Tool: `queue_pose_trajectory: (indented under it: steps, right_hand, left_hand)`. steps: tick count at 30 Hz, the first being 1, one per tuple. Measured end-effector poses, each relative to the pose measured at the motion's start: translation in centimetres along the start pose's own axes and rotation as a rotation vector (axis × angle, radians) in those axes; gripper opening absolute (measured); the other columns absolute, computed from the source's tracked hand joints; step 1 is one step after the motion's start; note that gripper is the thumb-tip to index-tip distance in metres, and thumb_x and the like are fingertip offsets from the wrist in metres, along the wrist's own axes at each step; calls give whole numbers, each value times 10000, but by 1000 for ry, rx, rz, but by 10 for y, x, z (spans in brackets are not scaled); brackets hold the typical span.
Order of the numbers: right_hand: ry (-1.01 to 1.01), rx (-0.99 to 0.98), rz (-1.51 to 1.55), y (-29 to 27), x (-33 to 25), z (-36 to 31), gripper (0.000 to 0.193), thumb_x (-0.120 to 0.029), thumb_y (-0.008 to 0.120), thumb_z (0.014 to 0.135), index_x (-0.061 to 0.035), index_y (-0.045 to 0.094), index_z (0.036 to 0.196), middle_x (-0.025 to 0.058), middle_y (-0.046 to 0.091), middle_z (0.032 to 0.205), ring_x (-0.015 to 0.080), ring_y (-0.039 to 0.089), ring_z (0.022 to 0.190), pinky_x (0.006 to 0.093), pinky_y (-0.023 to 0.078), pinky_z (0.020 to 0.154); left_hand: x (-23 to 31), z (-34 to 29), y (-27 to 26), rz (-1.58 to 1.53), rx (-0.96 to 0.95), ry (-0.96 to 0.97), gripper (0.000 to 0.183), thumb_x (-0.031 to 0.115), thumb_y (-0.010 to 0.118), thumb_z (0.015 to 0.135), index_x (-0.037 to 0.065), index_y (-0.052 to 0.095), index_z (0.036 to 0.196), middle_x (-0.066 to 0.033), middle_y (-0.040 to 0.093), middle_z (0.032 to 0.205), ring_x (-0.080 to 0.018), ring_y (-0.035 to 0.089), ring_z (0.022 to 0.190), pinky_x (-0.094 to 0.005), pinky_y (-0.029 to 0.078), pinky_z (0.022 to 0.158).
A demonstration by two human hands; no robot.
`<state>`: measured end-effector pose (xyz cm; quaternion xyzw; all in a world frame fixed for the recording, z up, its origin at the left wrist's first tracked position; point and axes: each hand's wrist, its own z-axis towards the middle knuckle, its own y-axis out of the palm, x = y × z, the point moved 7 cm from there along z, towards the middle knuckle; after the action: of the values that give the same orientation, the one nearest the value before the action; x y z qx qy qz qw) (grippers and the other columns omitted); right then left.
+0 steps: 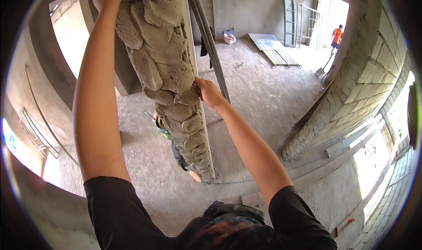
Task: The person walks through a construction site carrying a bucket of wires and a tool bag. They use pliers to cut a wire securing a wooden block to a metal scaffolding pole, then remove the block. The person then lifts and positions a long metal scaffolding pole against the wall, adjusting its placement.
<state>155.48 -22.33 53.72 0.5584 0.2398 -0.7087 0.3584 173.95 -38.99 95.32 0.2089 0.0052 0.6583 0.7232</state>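
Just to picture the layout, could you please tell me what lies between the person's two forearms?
In the head view, a mortar-covered column stands between them, with floor and a partly hidden person beyond.

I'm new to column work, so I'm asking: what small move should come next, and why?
Perhaps nudge the pale strip slightly with the right hand to check its line: it runs along one edge of the lumpy, mortar-covered column, and that hand is right at it.
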Motion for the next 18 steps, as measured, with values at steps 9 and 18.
queue_pose_trajectory:
  steps: [9, 18]
  right_hand:
    - [-399, 242, -224, -15, -99, -4, 448, -432, 386, 1066, -28, 573, 1110, 74, 595, 1017, 187, 528, 978, 344, 416, 906]
    - [-1022, 444, -443, 44, -329, 1, 458, -345, 484, 1023, 26, 508, 1291, 219, 599, 1134, 314, 581, 1086, 399, 418, 1005]
  left_hand:
    - [10, -5, -2, 101, -84, -42, 706, 535, 301, 1036, -63, 577, 1291, -320, 572, 1300, -463, 527, 1232, -488, 398, 1048]
    - [3, -10, -5, 76, -107, -134, 985, 835, 413, 848, -69, 612, 1187, -275, 666, 1093, -421, 614, 1120, -508, 451, 949]
